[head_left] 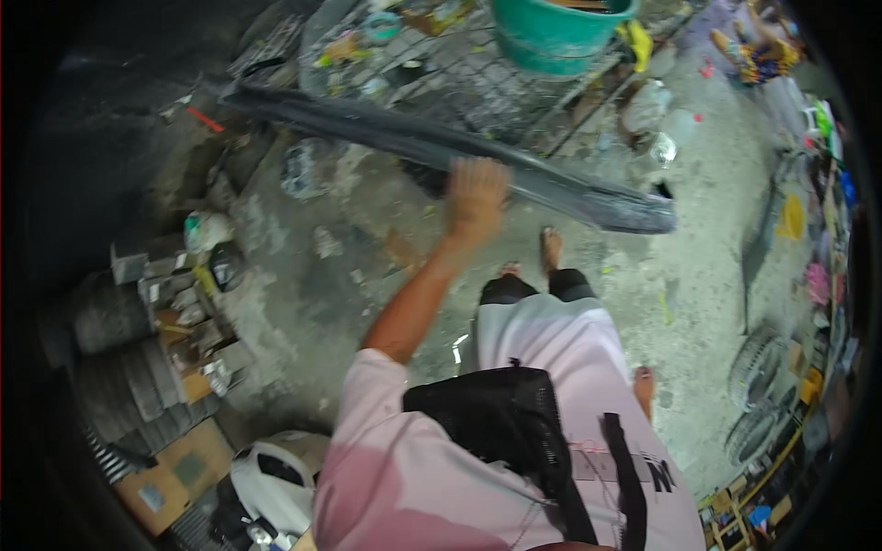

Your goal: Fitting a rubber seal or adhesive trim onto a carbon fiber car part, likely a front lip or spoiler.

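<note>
Across the upper middle of the head view runs a long, dark grey bundle with a shiny, film-like surface; I cannot make out what is inside. My left hand reaches forward to it, its blurred fingers closed over the near edge around mid-length. The bundle slants from far left to nearer right, seemingly above the floor. At the right side of my pale pink shirt, a small bit of skin shows, apparently my right hand. Its fingers are not clear, and nothing can be made out in it.
A green tub stands beyond the bundle, among litter on a dark grid-like surface. Stacked tyres and small boxes line the left. Round wire fan guards lean at the right. A white helmet-like object sits lower left.
</note>
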The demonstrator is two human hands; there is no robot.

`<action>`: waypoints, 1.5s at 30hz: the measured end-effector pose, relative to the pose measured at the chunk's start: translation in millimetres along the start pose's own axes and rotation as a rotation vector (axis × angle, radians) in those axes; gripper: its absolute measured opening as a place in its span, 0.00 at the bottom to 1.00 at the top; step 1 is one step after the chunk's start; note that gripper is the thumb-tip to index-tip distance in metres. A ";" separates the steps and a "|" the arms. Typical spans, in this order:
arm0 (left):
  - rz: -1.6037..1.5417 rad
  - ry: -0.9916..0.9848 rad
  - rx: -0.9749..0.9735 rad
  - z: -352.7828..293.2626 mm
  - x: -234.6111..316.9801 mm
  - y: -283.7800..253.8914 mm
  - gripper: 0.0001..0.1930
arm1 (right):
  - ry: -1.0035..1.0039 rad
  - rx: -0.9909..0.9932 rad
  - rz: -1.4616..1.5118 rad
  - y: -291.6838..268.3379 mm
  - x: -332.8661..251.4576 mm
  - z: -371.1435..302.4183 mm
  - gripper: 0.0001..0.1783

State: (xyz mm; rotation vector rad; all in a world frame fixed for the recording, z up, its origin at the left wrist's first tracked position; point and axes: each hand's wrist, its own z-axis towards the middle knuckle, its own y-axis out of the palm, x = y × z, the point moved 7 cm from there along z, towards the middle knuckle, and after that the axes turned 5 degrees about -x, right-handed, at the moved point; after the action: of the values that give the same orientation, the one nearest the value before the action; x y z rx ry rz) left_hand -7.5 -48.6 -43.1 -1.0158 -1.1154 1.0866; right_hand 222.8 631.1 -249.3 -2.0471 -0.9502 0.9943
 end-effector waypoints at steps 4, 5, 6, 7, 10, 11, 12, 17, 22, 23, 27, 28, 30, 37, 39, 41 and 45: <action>-0.068 0.170 -0.006 -4.1 54.9 -6.9 0.28 | 0.038 0.002 0.074 -50.3 -100.5 65.9 0.18; -0.097 0.165 -0.083 2.1 47.7 -10.4 0.29 | 0.028 0.003 0.188 -51.6 -119.6 79.4 0.17; -0.126 0.155 -0.159 5.7 35.7 -13.6 0.29 | 0.015 0.002 0.298 -53.0 -136.1 92.1 0.16; -0.106 0.115 -0.102 2.3 10.4 -19.9 0.33 | 0.010 0.001 0.301 -48.9 -142.4 105.3 0.16; 0.006 -0.130 -0.127 -7.0 -84.3 -52.5 0.35 | -0.028 -0.098 0.402 -24.7 -147.5 146.4 0.13; 0.083 -0.202 -0.113 -11.5 -115.8 -70.0 0.38 | 0.032 -0.170 0.401 -12.0 -149.7 155.7 0.12; 0.138 -0.259 -0.082 -17.7 -148.1 -83.0 0.39 | 0.091 -0.254 0.400 8.0 -155.5 161.2 0.12; 0.358 -0.413 -0.015 -19.4 -210.1 -126.8 0.36 | 0.146 -0.487 0.279 50.9 -186.4 173.8 0.11; 0.124 -0.191 -0.131 1.9 -133.0 -85.9 0.33 | 0.201 -0.498 0.276 66.7 -206.0 166.2 0.13; 0.089 -0.138 -0.128 4.2 -107.0 -71.4 0.31 | 0.222 -0.530 0.296 68.4 -213.9 165.7 0.14; -0.108 0.028 -0.163 15.5 -39.5 -45.3 0.27 | 0.267 -0.537 0.294 53.8 -218.5 158.0 0.15; -0.092 0.061 -0.126 14.4 -42.5 -49.0 0.26 | 0.266 -0.503 0.296 45.4 -220.8 153.9 0.15; -0.108 0.083 -0.093 10.2 -63.1 -56.5 0.26 | 0.269 -0.475 0.293 30.0 -213.2 146.5 0.16; -0.053 -0.076 -0.041 -6.6 -245.3 -112.3 0.27 | 0.414 -0.276 0.396 20.7 -252.5 55.0 0.13; -0.043 -0.066 -0.006 -4.1 -280.3 -119.6 0.27 | 0.327 -0.282 0.293 36.9 -284.4 6.2 0.12; -0.074 -0.067 -0.007 -1.2 -302.4 -129.4 0.27 | 0.189 -0.333 0.193 53.7 -337.2 -44.1 0.13; -0.058 -0.059 0.068 18.3 -333.6 -141.4 0.38 | -0.039 -0.335 0.133 38.6 -532.7 -114.0 0.12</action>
State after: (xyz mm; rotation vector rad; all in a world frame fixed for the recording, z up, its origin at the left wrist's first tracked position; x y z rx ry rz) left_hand -38.9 -399.8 42.5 -0.8972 -1.1412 1.1068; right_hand 92.7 145.9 -35.0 -2.4020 -1.0715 1.0006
